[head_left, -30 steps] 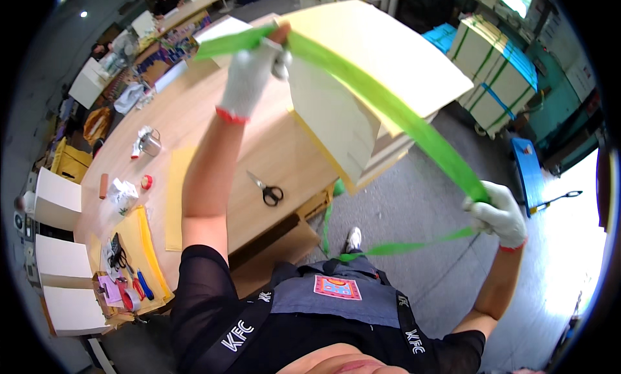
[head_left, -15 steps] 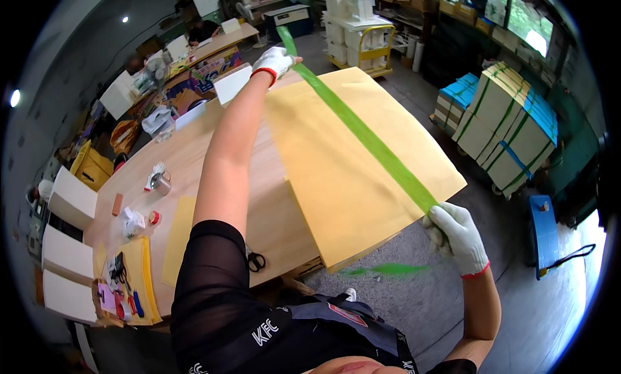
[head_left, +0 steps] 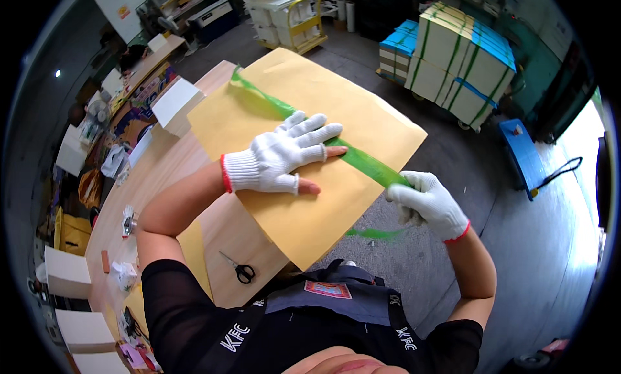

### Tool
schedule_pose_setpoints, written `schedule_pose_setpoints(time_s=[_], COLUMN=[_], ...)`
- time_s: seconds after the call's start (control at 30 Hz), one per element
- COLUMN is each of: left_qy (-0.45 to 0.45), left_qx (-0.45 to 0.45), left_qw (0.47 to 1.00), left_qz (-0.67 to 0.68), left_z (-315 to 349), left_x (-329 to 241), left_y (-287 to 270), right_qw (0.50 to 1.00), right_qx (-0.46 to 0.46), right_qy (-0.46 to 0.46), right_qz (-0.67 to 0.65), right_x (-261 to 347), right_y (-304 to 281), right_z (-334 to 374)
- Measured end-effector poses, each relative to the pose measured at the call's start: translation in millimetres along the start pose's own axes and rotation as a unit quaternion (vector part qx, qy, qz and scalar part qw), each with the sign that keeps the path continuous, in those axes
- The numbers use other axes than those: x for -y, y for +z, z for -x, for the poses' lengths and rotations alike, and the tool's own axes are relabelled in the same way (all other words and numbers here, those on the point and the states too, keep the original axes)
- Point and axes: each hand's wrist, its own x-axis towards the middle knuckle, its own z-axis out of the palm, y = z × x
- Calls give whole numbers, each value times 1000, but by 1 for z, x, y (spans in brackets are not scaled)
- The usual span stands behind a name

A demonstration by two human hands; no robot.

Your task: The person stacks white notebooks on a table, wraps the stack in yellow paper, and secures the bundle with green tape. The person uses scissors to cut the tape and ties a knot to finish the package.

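A large tan paper sheet or stack (head_left: 369, 109) lies on the wooden table (head_left: 228, 226), reaching past its edge. Across it runs a green plastic strap (head_left: 372, 168) on a diagonal. My left hand (head_left: 278, 155), in a white glove with two bare fingertips showing, rests flat over the strap and paper, fingers spread. Gloved too, my right hand (head_left: 430, 203) is closed around the strap just beyond the paper's right edge. The strap's far end is loose and curls on the sheet, while its other end trails below my right hand. Black-handled scissors (head_left: 244, 273) lie on the table.
White blocks (head_left: 176, 106) stand at the table's far left edge, and more line its near left side. Strapped stacks of boards (head_left: 446, 57), a blue cart (head_left: 522, 157) and a yellow-framed trolley (head_left: 304, 25) stand on the floor.
My left hand has let go of the strap's far end and come back to lie on its middle. The strap has dropped onto the paper; my right hand still grips it.
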Motion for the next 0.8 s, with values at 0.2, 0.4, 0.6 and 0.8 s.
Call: schedule_pose_setpoints(time_s=[0.2, 0.4, 0.6, 0.8], left_qy=[10, 11, -7, -24], left_qx=[-2, 14, 47, 65], left_qw=[1000, 999, 997, 988], left_qz=[13, 34, 61, 141], left_z=[9, -8, -12, -7], left_x=[-8, -1, -5, 0], left_y=[-14, -10, -23, -11], right_qw=[969, 967, 966, 946], right_qx=[80, -49, 182, 142], right_qy=[-94, -221, -102, 4], right_qz=[213, 116, -153, -292], right_x=[9, 44, -96, -305], right_y=[-171, -204, -182, -103], right_z=[14, -108, -239, -254])
